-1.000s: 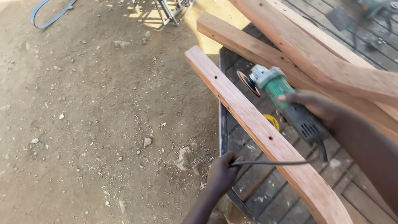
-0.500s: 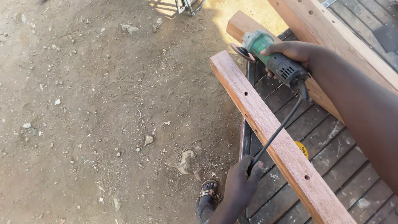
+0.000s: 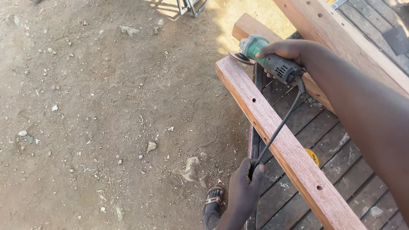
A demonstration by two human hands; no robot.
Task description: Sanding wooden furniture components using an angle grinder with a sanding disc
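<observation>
we grip the green angle grinder point(image 3: 269, 58) w/ right hand point(image 3: 286, 50), fingers closed round its body, disc at the far end of the reddish wood plank point(image 3: 281, 140), approx 12 o'clock. left hand point(image 3: 246, 186) at 6 o'clock, fingers closed on the black cord point(image 3: 277, 130). plank lies across dark slatted surface point(image 3: 315, 123); dirt ground point(image 3: 106, 115) at 9 o'clock.

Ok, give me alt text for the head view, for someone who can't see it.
The right hand holds a green angle grinder with its disc at the far end of a reddish wooden plank. The left hand grips the grinder's black cord, above bare dirt ground.
</observation>
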